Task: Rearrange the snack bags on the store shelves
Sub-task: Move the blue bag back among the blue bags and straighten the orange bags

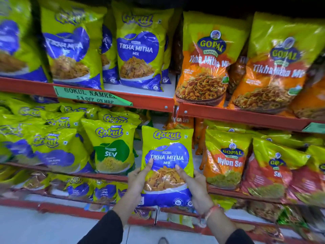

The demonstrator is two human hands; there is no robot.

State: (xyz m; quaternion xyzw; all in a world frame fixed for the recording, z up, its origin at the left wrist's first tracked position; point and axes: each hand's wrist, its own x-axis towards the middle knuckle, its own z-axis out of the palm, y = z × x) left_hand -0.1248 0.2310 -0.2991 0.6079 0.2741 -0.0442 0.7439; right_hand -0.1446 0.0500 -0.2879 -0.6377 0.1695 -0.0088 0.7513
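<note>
Bag in hand: you hold a yellow-and-blue snack bag (167,164) upright in front of the middle shelf (109,176), its label facing you, in the gap between the green sev bag (112,148) and the orange bag (226,161).
Left hand: your left hand (136,182) grips the bag's lower left edge, the thumb pressed flat on the front and the other fingers hidden behind it.
Right hand: your right hand (197,184) clamps the lower right edge the same way, thumb on the front, fingers wrapped behind.
Likely step: this looks like placing the bag, either into the gap on the middle shelf or up with the matching bags (139,55) on the top shelf (140,100); you cannot tell which from here.
How to do it well: keep both hands low on the bag so the top stays straight, and set its bottom edge squarely on the shelf board before you let go.
Facing: keep the printed front outward and level with the row's front edge.
Watch for: the neighbours lean loosely, so slide the bag in straight; a sideways push may tip the green sev bag or the orange bag.
Release: loosen one hand first and check that the bag stands.
</note>
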